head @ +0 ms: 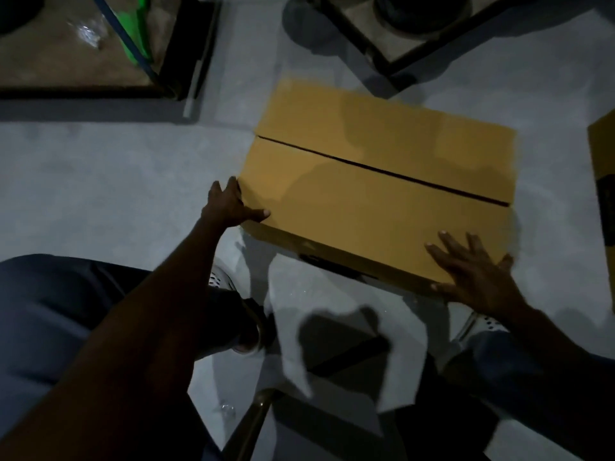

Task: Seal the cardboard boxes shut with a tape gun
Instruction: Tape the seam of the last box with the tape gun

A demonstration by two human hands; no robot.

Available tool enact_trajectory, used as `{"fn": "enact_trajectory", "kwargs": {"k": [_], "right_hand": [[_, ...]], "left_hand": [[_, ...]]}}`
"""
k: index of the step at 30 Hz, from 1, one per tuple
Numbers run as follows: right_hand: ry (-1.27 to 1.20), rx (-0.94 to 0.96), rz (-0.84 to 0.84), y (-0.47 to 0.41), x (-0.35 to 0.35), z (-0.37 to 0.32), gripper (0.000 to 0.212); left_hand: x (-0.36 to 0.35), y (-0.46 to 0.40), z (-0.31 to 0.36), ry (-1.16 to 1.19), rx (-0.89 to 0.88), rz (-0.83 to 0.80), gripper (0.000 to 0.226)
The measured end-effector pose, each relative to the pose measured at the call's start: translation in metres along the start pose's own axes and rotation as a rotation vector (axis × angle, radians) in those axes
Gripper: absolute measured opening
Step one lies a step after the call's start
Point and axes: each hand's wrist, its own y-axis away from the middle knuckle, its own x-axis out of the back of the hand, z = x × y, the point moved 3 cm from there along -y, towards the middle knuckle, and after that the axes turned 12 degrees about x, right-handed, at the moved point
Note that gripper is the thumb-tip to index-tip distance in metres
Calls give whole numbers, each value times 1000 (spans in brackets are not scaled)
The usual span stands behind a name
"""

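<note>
A flat brown cardboard box (376, 181) lies on the grey floor in front of me, its two top flaps folded down with a dark open seam running across the middle. My left hand (229, 206) holds the box's near left corner, thumb on top and fingers round the side. At the near right corner my right hand (472, 271) rests flat on the lid with fingers spread. No tape gun is in view.
A second cardboard box (602, 194) shows at the right edge. Dark-framed shelf bases (179, 61) stand on the floor at the back left and back right. My knees and feet sit close below the box.
</note>
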Motion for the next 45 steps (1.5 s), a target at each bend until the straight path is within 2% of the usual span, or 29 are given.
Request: {"fn": "enact_trajectory", "kwargs": {"k": [3, 6, 10, 16, 18, 20, 22, 24, 27, 33, 37, 41, 45], "right_hand": [[-295, -226, 78, 9, 8, 39, 112], [-580, -314, 242, 3, 9, 41, 131], [-561, -358, 291, 4, 10, 33, 116], [-459, -345, 229, 13, 13, 39, 111], [-421, -337, 201, 15, 14, 40, 110], [-403, -336, 191, 19, 21, 39, 105], [-398, -340, 216, 24, 32, 33, 87], [-397, -350, 233, 32, 47, 23, 88], [-398, -314, 309, 50, 77, 2, 91], [-366, -219, 384, 123, 139, -48, 73], [-419, -168, 559, 205, 174, -64, 61], [-555, -156, 757, 299, 196, -60, 55], [-525, -231, 840, 394, 199, -52, 48]], "left_hand": [[-9, -7, -1, 173, -18, -78, 106], [-16, 1, -8, 232, -25, -47, 99], [-24, 14, -17, 163, 23, -29, 99], [-32, 50, -35, -51, 103, -71, 107], [-34, 58, -40, -67, 106, -111, 114], [-34, 64, -41, -52, 115, -149, 112], [-31, 76, -34, -38, 111, -88, 103], [-21, 107, -15, -24, 83, 78, 85], [-17, 161, 29, -7, -46, 201, 57], [-28, 271, 128, 123, -534, 15, 36], [-28, 375, 193, 224, -839, -54, 35], [-39, 465, 234, 310, -1030, -142, 29], [-57, 551, 260, 281, -1226, -174, 16]]}}
